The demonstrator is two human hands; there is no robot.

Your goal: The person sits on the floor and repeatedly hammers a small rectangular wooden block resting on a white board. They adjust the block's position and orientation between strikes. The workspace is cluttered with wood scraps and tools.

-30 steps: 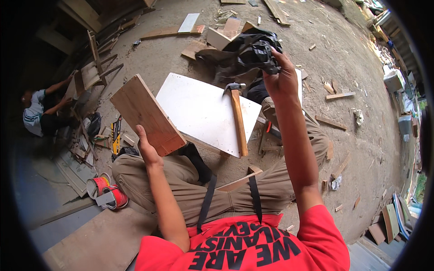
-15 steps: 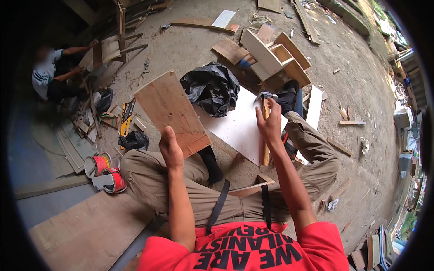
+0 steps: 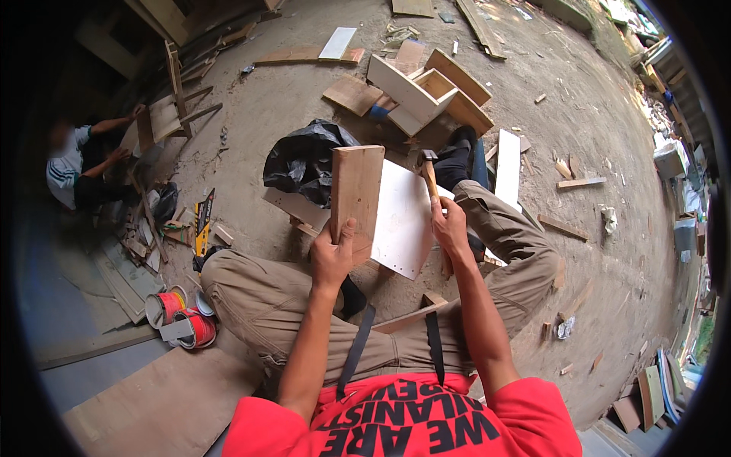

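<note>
Head view: the person sits on the dirt floor [image 3: 609, 251] with knees spread. The left hand [image 3: 333, 257] is closed around the lower end of a brown board [image 3: 356, 190], holding it upright on edge, its long axis running away from the body. The board stands against the left edge of a white panel [image 3: 403, 221] that lies flat between the knees. The right hand [image 3: 449, 228] grips the wooden handle of a hammer [image 3: 429, 174], whose head points away from the person, over the far part of the panel and just to the right of the board's upper end. Hammer and board run nearly parallel, close but apart. A black bag [image 3: 301, 160] lies just beyond the board. An open wooden box [image 3: 426, 95] sits farther off, a yellow tool [image 3: 202, 217] and red tins [image 3: 179, 316] lie to the left. Another person [image 3: 84, 167] crouches well apart at far left.
</note>
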